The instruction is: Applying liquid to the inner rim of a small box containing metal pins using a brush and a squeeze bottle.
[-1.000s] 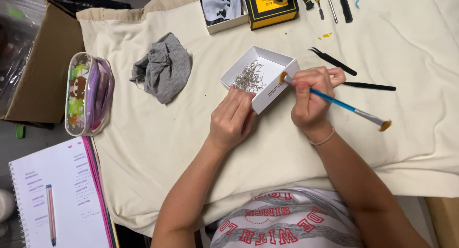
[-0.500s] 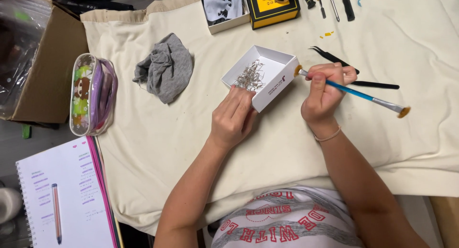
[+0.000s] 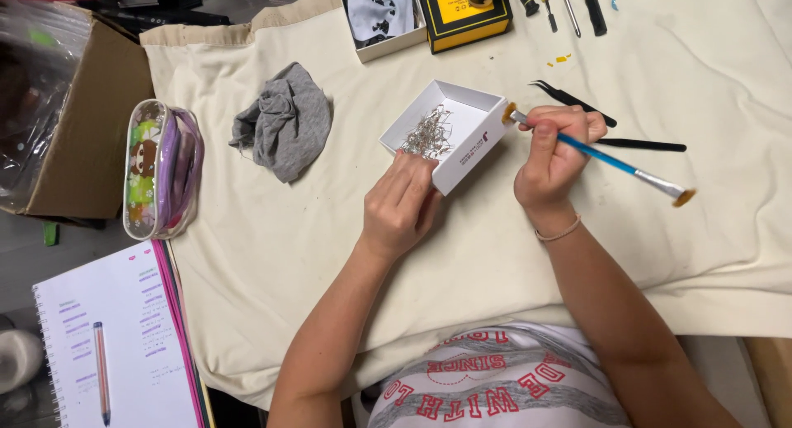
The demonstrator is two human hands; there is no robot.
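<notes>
Two hands work at the small white box, which lies tilted on the cloth-covered worktop. The left hand grips its near corner, seemingly steadying it; the right hand pinches a blue-handled brush beside its right edge. Inside lies a tangle of thin metal pieces.

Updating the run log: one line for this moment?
left hand: steadies white box | right hand: holds blue brush at box rim | in box: metal bits
</notes>
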